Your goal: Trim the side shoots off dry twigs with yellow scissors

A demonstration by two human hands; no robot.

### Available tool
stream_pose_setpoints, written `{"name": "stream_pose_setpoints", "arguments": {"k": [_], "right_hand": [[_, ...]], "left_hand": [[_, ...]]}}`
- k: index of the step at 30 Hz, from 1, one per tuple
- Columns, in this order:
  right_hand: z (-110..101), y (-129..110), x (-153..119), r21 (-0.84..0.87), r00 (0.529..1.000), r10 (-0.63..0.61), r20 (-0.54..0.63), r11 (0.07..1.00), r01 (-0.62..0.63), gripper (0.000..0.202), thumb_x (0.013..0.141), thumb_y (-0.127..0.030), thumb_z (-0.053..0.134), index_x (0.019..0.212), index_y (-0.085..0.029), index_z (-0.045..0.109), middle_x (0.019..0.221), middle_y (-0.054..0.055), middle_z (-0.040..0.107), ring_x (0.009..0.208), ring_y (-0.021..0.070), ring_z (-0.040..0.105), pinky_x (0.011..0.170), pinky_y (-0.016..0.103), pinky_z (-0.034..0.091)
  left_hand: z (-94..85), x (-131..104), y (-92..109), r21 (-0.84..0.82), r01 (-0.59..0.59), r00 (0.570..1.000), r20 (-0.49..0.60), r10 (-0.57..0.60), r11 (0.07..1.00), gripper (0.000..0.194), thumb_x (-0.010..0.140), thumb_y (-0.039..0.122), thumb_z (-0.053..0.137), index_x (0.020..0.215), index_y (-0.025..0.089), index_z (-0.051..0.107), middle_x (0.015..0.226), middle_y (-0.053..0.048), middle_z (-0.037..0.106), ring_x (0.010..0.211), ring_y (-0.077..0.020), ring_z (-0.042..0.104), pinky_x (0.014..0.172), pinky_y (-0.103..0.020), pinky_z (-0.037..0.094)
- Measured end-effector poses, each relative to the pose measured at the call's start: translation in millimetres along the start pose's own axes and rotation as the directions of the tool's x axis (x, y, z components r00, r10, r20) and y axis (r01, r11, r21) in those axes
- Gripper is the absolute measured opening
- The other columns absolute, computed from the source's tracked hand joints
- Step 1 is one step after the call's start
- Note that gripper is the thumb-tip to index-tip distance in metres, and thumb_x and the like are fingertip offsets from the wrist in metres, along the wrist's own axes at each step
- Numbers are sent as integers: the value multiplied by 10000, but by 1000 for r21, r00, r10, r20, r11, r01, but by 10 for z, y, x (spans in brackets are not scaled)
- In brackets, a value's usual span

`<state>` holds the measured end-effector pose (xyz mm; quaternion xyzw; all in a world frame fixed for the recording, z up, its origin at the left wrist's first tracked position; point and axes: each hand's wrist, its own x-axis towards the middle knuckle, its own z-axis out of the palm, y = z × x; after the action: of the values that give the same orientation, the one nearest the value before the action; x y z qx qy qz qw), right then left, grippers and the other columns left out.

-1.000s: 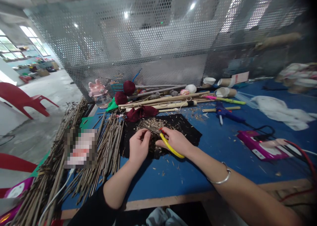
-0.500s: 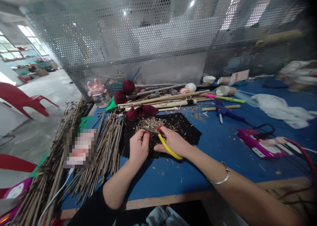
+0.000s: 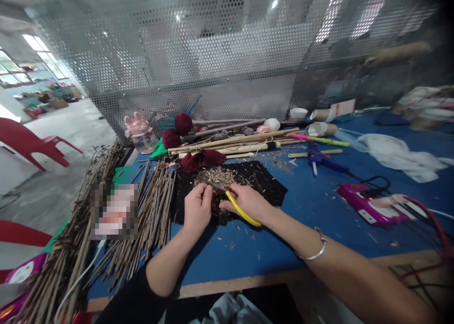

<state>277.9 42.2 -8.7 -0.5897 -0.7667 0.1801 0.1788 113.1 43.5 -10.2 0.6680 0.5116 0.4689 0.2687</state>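
In my right hand (image 3: 248, 203) is a pair of scissors (image 3: 242, 211) with yellow handle covering, its fingers closed round the handles. The dark blades point left, toward the fingertips of my left hand (image 3: 197, 208). Those fingers are pinched together near the blade tips; whatever they hold is too small or hidden to name. Under and beyond both hands lies a black cloth (image 3: 275, 188), bearing a heap of short cut stem pieces (image 3: 222, 175). A dark red cloth (image 3: 202, 160) touches the heap's far side.
Dry sticks (image 3: 156, 210) lie to the left, beside a larger bundle (image 3: 76, 220) and a blurred-out device with a white cable. Bamboo rods (image 3: 234, 148) stretch across the back before a perforated metal screen (image 3: 227, 45). To the right are a blue glue gun (image 3: 321, 158) and a purple power strip (image 3: 369, 205).
The red part of the scissors' handles shows less now, and the handles look closer together. Both hands stay in nearly the same place; the view has shifted slightly.
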Motion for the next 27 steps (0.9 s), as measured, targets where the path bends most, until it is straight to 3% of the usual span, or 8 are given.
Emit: {"name": "stream_pose_setpoints", "arguments": {"k": [8, 16, 20, 27], "right_hand": [[1, 19, 27, 0, 998, 55, 24, 998, -55, 455, 704, -646, 500, 703, -191, 531, 612, 15, 570, 483, 104, 436, 469, 221, 248], [2, 42, 36, -93, 999, 38, -22, 995, -40, 455, 677, -651, 522, 816, -217, 520, 705, 21, 609, 603, 154, 546, 508, 222, 273], [-24, 28, 13, -78, 1000, -17, -21, 997, 16, 530, 658, -641, 555, 947, -203, 482, 805, 41, 610, 714, 185, 572, 569, 233, 317], [-51, -36, 6, -75, 995, -88, -47, 994, 84, 553, 601, -625, 620, 879, -171, 470, 851, 63, 556, 767, 195, 530, 645, 264, 342]], "left_hand": [[48, -3, -30, -171, 114, 993, 58, -106, 979, 305, 836, 391, 409, 635, 170, 469, 520, 38, 429, 460, -83, 437, 446, -185, 360], [87, 24, -52, -464, 263, 964, 154, -215, 846, 260, 803, 402, 468, 732, 153, 489, 612, 33, 452, 501, -72, 458, 479, -201, 454], [100, 33, -69, -498, 284, 959, 160, -235, 820, 223, 791, 367, 487, 812, 146, 507, 632, 30, 465, 534, -77, 472, 508, -208, 468], [91, 22, -59, -426, 234, 972, 122, -201, 874, 212, 795, 336, 476, 847, 139, 533, 612, 22, 487, 524, -92, 484, 514, -220, 459]]}}
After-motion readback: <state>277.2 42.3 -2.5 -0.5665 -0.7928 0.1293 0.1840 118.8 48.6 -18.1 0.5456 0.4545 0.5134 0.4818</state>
